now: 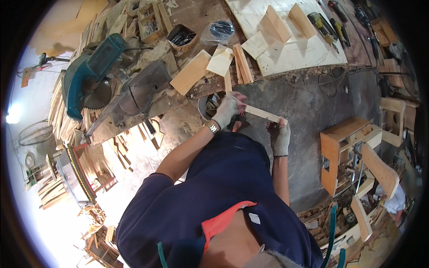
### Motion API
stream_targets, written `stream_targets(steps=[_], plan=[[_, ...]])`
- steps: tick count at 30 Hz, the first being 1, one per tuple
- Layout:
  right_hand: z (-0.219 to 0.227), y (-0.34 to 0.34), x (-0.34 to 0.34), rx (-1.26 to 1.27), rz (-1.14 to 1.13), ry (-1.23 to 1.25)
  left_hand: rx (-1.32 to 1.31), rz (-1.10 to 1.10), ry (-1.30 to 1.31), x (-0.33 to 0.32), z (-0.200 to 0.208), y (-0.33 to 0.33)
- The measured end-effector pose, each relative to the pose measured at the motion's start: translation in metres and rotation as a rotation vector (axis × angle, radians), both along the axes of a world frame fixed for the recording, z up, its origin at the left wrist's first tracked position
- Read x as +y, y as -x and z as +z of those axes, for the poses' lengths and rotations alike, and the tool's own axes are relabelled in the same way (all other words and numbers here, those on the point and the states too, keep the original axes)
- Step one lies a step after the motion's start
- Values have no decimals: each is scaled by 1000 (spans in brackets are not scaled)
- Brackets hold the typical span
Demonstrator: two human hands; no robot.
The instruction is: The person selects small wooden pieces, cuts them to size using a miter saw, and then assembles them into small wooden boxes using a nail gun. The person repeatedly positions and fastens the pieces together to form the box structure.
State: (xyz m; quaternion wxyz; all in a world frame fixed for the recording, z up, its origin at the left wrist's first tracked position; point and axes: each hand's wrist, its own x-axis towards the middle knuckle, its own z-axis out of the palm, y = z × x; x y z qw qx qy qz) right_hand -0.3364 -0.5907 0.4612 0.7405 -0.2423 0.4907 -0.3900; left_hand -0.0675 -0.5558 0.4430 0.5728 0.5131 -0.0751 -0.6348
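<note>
A thin pale wooden strip (263,113) runs between my two gloved hands, in front of the bench edge. My right hand (280,137) is closed around its right end, with the bare fingertips curled over the wood. At the strip's other end my left hand (229,110), wearing a watch, has its fingers bent around the wood; they are slightly blurred. Just above the left hand a second narrow wooden piece (228,81) points up toward the bench; whether the hand touches it I cannot tell. Near it on the bench edge lie a pale square board (220,60) and a longer board (191,73).
A teal miter saw (96,64) with a bare blade stands at the left of the bench. Two narrow wooden blocks (241,64), a box of screws (182,38) and a large panel (299,53) are on the bench. A wooden cabinet (330,158) stands at the right.
</note>
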Motion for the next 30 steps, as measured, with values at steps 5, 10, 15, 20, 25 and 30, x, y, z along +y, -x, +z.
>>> stream_targets(steps=[5, 10, 15, 20, 25, 30], plan=[[-8, 16, -46, -1, -61, -12, -26, 604, -278, -60, -59, -60], [-5, 14, -96, -166, 72, 26, -444, 559, -414, -69, -100, -117], [-24, 7, -103, -112, -13, 74, -784, 526, -367, -44, -7, -93], [-29, -71, -80, 58, 92, -16, -648, 910, -127, 86, 14, -140], [21, -220, -18, 93, 349, 145, -809, 1127, -304, 247, 15, -211], [11, -385, 63, -46, 622, 126, -715, 1303, -382, 371, 6, -266]])
